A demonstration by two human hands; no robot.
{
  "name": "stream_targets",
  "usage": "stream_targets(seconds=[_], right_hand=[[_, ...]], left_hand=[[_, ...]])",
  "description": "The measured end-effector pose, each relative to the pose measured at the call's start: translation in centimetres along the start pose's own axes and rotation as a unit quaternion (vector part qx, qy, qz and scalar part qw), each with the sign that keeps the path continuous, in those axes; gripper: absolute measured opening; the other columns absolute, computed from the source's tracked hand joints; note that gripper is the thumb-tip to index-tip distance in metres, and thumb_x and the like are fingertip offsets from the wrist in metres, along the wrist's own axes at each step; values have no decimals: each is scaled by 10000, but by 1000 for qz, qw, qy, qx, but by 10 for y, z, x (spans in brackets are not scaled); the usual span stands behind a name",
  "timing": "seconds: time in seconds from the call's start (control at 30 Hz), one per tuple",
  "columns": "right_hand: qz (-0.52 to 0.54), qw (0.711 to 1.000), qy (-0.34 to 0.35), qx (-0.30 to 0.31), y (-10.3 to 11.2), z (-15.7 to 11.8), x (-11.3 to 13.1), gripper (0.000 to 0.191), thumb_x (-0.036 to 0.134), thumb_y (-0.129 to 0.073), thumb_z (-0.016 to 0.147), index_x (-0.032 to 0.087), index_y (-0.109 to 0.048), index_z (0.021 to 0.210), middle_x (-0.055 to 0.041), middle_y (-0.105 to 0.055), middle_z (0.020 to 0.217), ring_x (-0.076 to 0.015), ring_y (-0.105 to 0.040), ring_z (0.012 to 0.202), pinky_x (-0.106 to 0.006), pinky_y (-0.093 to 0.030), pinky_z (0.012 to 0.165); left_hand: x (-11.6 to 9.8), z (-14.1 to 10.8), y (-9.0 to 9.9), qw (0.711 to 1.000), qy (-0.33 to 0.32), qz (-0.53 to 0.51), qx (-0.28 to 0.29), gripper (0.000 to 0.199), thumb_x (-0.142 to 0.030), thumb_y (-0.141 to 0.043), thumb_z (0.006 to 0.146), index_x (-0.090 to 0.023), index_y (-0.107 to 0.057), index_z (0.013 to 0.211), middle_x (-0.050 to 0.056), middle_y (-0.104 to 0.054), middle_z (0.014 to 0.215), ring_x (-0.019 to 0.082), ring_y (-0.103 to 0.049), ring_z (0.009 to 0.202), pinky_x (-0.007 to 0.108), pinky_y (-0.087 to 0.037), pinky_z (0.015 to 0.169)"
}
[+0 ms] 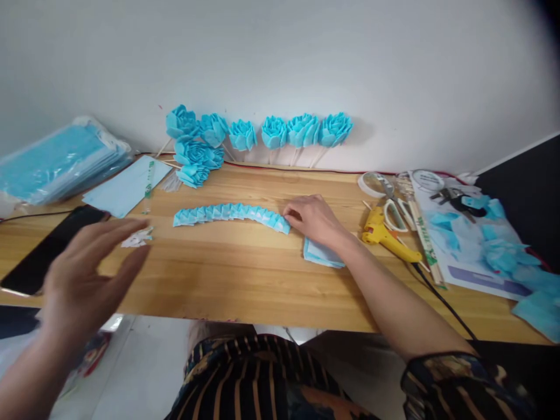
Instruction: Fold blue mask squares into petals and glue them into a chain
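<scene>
A curved row of overlapping folded blue fabric petals [227,212] lies across the middle of the table. The fingers of my right hand [312,217] are pinched together at the row's right end, on the last folded petal [282,224]. Under my right wrist is a small stack of light blue cut squares [319,254], partly covered by the arm. My left hand [90,271] is raised over the table's left side, blurred, with thumb and fingers apart and nothing between them. Just beyond its fingertips sits a little heap of white scraps [137,238].
Several blue fabric flowers [275,133] on sticks lean against the wall. At left are a black phone [56,248], a packet of masks [61,160] and a pale blue sheet [126,185]. At right lie a yellow glue gun [387,236], scissors [396,214], tape [371,184] and blue fabric pieces [503,254].
</scene>
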State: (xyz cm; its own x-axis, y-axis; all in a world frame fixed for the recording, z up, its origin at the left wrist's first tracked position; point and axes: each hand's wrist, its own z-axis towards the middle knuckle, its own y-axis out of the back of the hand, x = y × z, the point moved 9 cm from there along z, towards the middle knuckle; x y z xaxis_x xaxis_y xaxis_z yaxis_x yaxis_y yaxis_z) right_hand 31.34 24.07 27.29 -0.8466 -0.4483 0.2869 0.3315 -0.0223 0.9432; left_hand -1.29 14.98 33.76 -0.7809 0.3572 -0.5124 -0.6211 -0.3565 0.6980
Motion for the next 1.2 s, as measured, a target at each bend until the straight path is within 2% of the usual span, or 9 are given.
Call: stream_targets(seconds=[0.1, 0.17, 0.27, 0.33, 0.47, 0.63, 0.87, 1.07, 1.2], right_hand=[[15, 1000, -5, -3, 1, -1, 1, 125, 148, -596, 852, 202, -683, 780, 4, -717, 755, -160, -618, 710, -316, -340, 782], [35, 999, -6, -17, 3, -3, -1, 112, 156, -594, 854, 200, -681, 799, 8, -714, 733, -152, -609, 680, -314, -356, 798], [73, 997, -3, -31, 4, -4, -4, 106, 161, -585, 857, 197, -678, 819, 1, -731, 754, -154, -634, 688, -296, -391, 772], [93, 995, -3, -30, 3, -4, -6, 104, 162, -583, 854, 197, -680, 842, -10, -749, 802, -161, -660, 723, -285, -412, 739], [105, 994, -5, -14, -2, -4, -6, 191, 127, -592, 815, 187, -671, 978, -20, -756, 857, -163, -673, 736, -282, -433, 719], [119, 993, 5, -18, -3, -3, -1, 246, 69, -573, 753, 191, -646, 954, 2, -717, 794, -150, -640, 692, -271, -419, 686], [120, 990, -12, -77, 19, -8, -2, 299, 107, -573, 785, 218, -603, 1062, 1, -719, 832, -170, -663, 773, -296, -443, 762], [125, 987, -4, -96, 22, -11, 4, 226, 141, -563, 825, 219, -608, 1032, -19, -714, 873, -182, -660, 809, -329, -459, 786], [244, 963, -25, -116, 24, -11, -3, 223, 218, -544, 883, 230, -588, 1101, -30, -709, 926, -179, -661, 860, -336, -494, 826]], left_hand=[[-67, 30, -53, 983, -148, -48, 97, 281, -234, -607, 898, -309, -687, 1157, 12, -698, 1170, 229, -654, 1070, 386, -513, 936], [-91, 49, -92, 964, -209, -79, 146, 269, -254, -579, 920, -239, -692, 1163, 69, -700, 1197, 236, -644, 1111, 399, -507, 963], [-100, 79, -153, 943, -250, -86, 202, 292, -296, -562, 926, -179, -703, 1153, 108, -714, 1191, 246, -645, 1127, 402, -486, 996], [-95, 95, -194, 935, -241, -52, 254, 308, -290, -579, 901, -164, -708, 1151, 119, -708, 1208, 258, -641, 1133, 394, -477, 989], [-90, 115, -242, 930, -198, -6, 309, 332, -295, -515, 911, -168, -721, 1139, 103, -722, 1172, 248, -654, 1060, 332, -485, 880], [-103, 105, -247, 916, -230, -20, 328, 330, -322, -470, 935, -191, -750, 1051, 78, -737, 989, 211, -650, 914, 283, -449, 768], [-107, 95, -238, 882, -289, -89, 361, 310, -329, -456, 956, -175, -723, 927, 50, -688, 850, 170, -610, 814, 262, -413, 730], [-114, 90, -239, 869, -274, -167, 375, 267, -342, -534, 912, -156, -724, 887, 58, -698, 869, 166, -621, 814, 261, -427, 736], [-115, 95, -232, 878, -220, -224, 362, 246, -351, -573, 868, -159, -723, 832, 42, -700, 831, 149, -613, 752, 253, -431, 691]])
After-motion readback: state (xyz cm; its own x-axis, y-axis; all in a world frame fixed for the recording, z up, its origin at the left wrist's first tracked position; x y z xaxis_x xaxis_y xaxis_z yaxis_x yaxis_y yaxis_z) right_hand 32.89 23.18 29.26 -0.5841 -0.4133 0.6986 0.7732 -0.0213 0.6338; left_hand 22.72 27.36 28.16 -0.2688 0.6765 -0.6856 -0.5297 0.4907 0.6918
